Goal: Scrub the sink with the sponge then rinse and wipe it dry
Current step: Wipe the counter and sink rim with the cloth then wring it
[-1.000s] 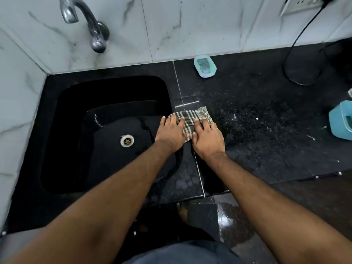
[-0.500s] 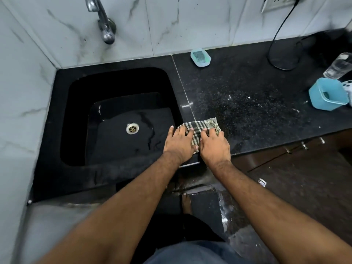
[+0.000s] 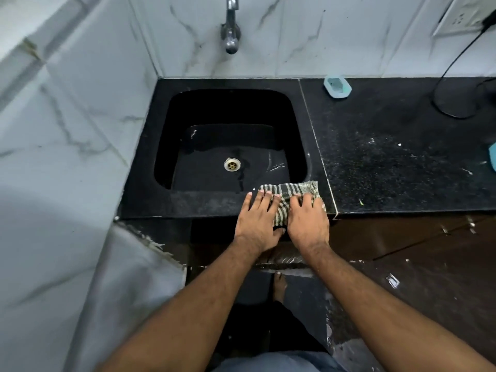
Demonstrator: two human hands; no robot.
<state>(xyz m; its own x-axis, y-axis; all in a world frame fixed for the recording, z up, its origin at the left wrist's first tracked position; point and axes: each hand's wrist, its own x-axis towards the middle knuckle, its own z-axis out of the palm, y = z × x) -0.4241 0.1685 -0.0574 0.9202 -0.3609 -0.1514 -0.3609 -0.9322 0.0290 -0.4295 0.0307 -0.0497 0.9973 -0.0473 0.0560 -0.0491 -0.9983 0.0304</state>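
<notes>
- Hands are lying side by side on the front rim of the black sink (image 3: 188, 202), at its right corner.
- Left hand (image 3: 256, 221) is pressing flat, fingers straight, partly on the checked cloth (image 3: 291, 194) and partly on the bare rim.
- Right hand (image 3: 308, 221) is pressing down on the cloth, fingers slightly bent and spread over it.
- Cloth is lying bunched on the rim, its far edge reaching the basin's lip, near the drain (image 3: 232, 164).
- Tap (image 3: 230, 33) is hanging above the basin; a blue soap dish (image 3: 337, 86) is sitting on the counter (image 3: 402, 157) by the wall.

Blue tub (image 3: 492, 160) cut off at rt edge.
</notes>
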